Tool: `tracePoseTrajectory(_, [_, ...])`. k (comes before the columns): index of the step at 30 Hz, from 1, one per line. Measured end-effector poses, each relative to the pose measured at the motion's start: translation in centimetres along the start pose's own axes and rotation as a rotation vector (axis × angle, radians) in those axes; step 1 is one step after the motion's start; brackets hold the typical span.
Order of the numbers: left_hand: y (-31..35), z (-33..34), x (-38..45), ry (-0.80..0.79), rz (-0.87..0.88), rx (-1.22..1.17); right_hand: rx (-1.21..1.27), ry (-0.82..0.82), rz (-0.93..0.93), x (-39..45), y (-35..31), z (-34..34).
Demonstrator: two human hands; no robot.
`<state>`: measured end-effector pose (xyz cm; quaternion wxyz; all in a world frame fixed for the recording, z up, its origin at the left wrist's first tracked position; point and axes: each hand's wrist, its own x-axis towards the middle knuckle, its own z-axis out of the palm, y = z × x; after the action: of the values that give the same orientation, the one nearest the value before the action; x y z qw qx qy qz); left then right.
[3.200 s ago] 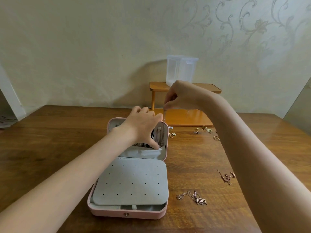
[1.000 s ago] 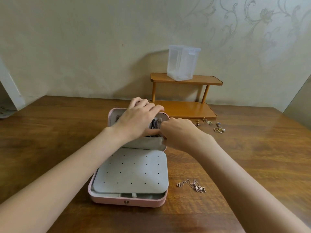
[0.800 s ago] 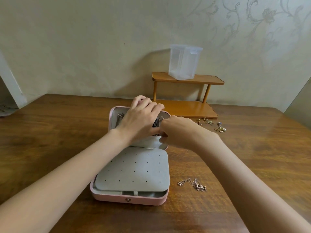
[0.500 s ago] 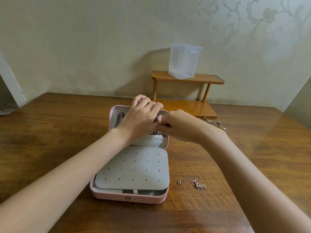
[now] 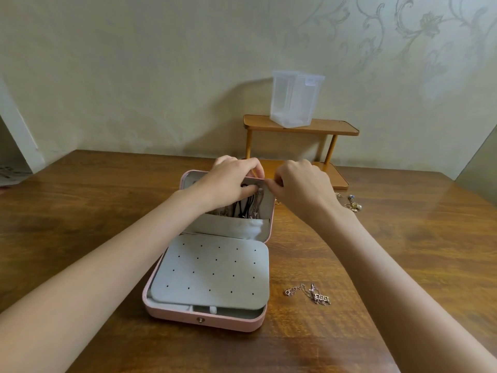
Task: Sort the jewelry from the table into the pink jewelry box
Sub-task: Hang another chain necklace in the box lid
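The pink jewelry box [image 5: 204, 320] lies open mid-table, its grey perforated panel [image 5: 212, 273] flat over the base. Its lid [image 5: 271, 224] stands up behind, with black cords and thin chains [image 5: 248, 205] hanging inside above a grey pocket [image 5: 228, 227]. My left hand [image 5: 228, 180] grips the lid's top edge, thumb pressing on the hung chains. My right hand [image 5: 302, 185] pinches the end of a thin chain at the lid's top right corner; the chain itself is barely visible. A gold necklace with a letter pendant [image 5: 309, 294] lies on the table right of the box.
Small earrings and charms [image 5: 352, 205] lie on the wooden table [image 5: 94, 211] at the back right. Behind the box stands a two-tier wooden shelf [image 5: 301, 127] with a clear plastic container [image 5: 294, 99] on top, against the wall.
My right hand came down from above the box with the chain and now pinches at the lid's top right corner. My left hand has stayed on the lid.
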<state>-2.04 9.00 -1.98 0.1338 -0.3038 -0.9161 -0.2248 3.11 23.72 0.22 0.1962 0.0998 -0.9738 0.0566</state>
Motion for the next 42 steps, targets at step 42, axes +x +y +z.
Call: tracePoseTrajectory(42, [1.0,-1.4,0.0,0.037,-0.177,-0.055,0.222,-0.211,-0.041,0.2,-1.6,1.2])
